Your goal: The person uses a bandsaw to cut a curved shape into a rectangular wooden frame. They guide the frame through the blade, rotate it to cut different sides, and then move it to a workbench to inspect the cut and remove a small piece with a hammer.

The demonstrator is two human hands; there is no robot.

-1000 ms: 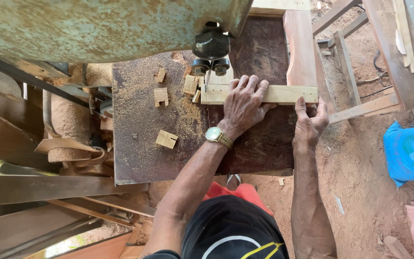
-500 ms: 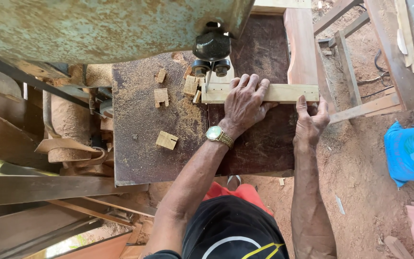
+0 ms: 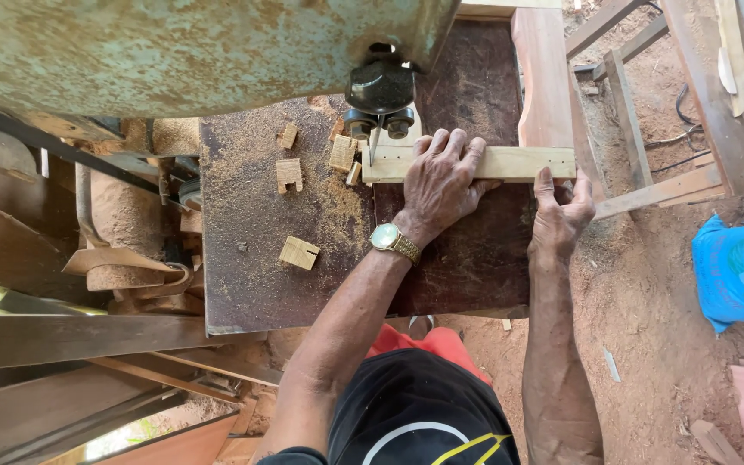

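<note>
A pale wooden strip [image 3: 523, 162] lies across the rusty saw table [image 3: 251, 232], its left end at the band saw's black blade guide [image 3: 379, 96]. My left hand [image 3: 441, 185], with a gold wristwatch, presses down on the strip, fingers curled over its far edge just right of the blade. At the strip's right end, my right hand [image 3: 559, 215] holds on with thumb and fingers by the table's edge. Several small cut blocks [image 3: 299, 252] lie in the sawdust left of the blade.
The saw's worn green housing [image 3: 174, 43] overhangs the table's far left. A reddish plank [image 3: 540, 77] stands along the table's right side. Wooden frames and boards [image 3: 647, 86] lie on the dirt floor to the right, with a blue bag [image 3: 742, 271] beside them.
Both hands stay on the strip; the strip's right end has crept very slightly to the right.
</note>
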